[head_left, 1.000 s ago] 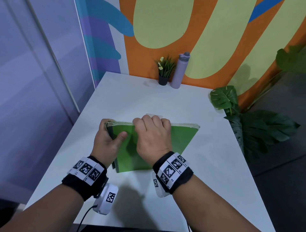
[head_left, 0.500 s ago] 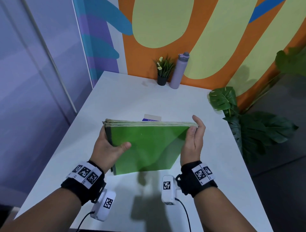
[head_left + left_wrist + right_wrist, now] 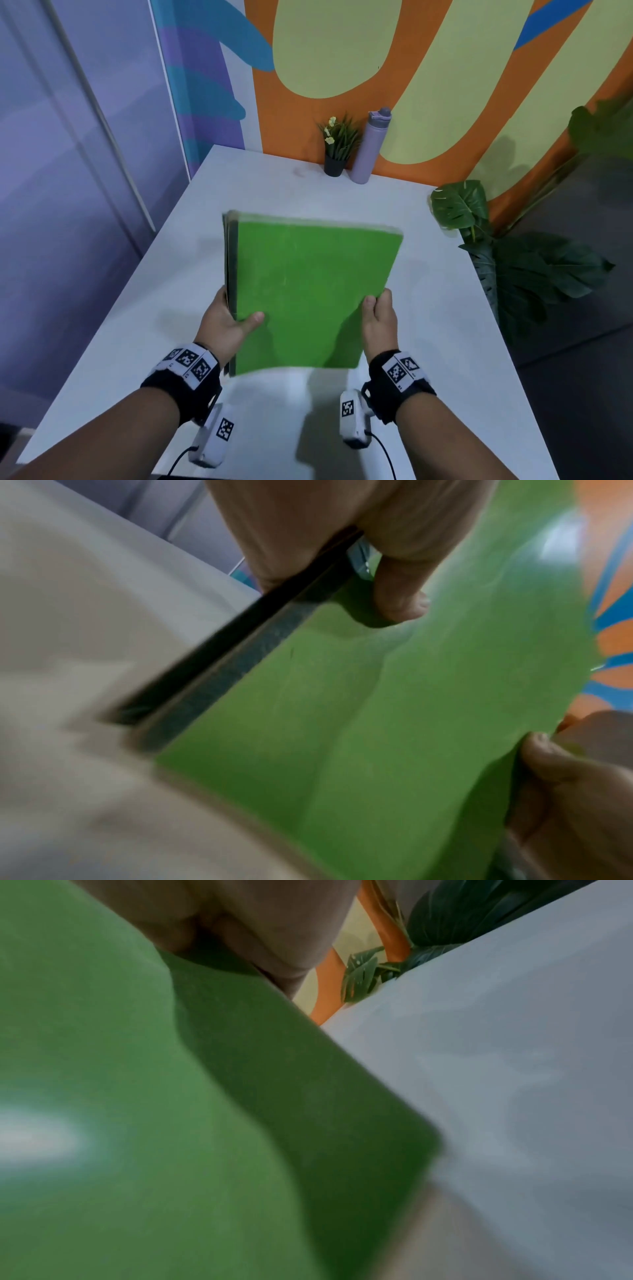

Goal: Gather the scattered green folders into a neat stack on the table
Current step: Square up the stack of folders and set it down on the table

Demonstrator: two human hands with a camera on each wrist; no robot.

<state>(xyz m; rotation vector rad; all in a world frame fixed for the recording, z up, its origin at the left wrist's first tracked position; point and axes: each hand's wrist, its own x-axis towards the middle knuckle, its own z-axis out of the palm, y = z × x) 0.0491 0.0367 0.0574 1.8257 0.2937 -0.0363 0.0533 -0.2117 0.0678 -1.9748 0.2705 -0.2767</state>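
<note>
A white table (image 3: 428,308) fills the head view, its far edge against a wall painted in orange, pale yellow-green and blue shapes. Held over the middle of it is the stack of green folders (image 3: 308,291), lifted clear of the tabletop and tilted so the broad front cover faces the camera. The cover is bright green, matte and a little scuffed, with faint vertical wear lines; the edges are gathered flush, and a dark spine band runs down the left side, where several layered covers show. The near right corner looks rounded and soft in the right wrist view. The left hand (image 3: 229,325) grips the spine edge low down, thumb pressed on the front cover and fingers wrapped behind. The right hand (image 3: 378,318) pinches the lower right edge, thumb on the front. At the table's far edge stand a lilac bottle (image 3: 370,147) and, just beside it, a small potted plant (image 3: 337,144). Large dark leaves (image 3: 534,270) hang beside the table's right side.
</note>
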